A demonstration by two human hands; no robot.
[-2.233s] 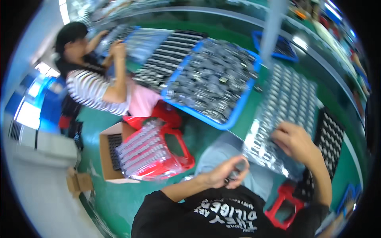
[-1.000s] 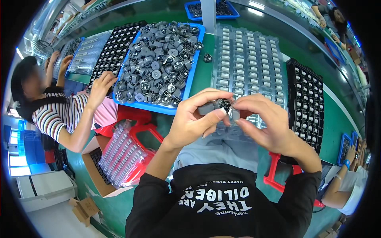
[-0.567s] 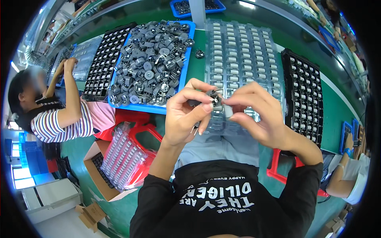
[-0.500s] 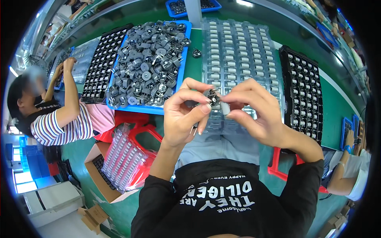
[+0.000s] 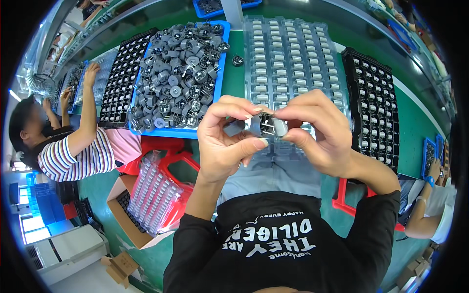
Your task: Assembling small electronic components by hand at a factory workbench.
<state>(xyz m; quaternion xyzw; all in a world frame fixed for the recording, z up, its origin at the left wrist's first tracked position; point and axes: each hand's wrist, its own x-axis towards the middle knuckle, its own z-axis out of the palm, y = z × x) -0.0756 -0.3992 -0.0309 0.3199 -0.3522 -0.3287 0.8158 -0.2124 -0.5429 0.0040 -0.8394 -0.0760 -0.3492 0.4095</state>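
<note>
Between the thumb and fingers of my left hand (image 5: 215, 146) is a dark grey round part with metal pins (image 5: 254, 125), its pins facing right. A second grey piece (image 5: 234, 128) shows inside the same hand, partly hidden by the fingers. My right hand (image 5: 325, 132) pinches a small whitish cylinder (image 5: 280, 127) right beside the pins; whether the two touch I cannot tell. Both hands are over the near edge of a clear plastic tray (image 5: 248, 63) with rows of similar white cylinders.
Left of the clear tray, a blue tray (image 5: 225, 53) is heaped with grey pinned parts. One loose part (image 5: 237, 60) lies between them. Black trays (image 5: 359, 97) flank both sides. A co-worker (image 5: 73, 151) sits at left, another at far right. Red stools and an open carton (image 5: 119, 188) stand below.
The pinned part has turned so its pins face the cylinder, and the cylinder is held more openly in view. A second grey piece now shows in my left hand. The view has shifted slightly.
</note>
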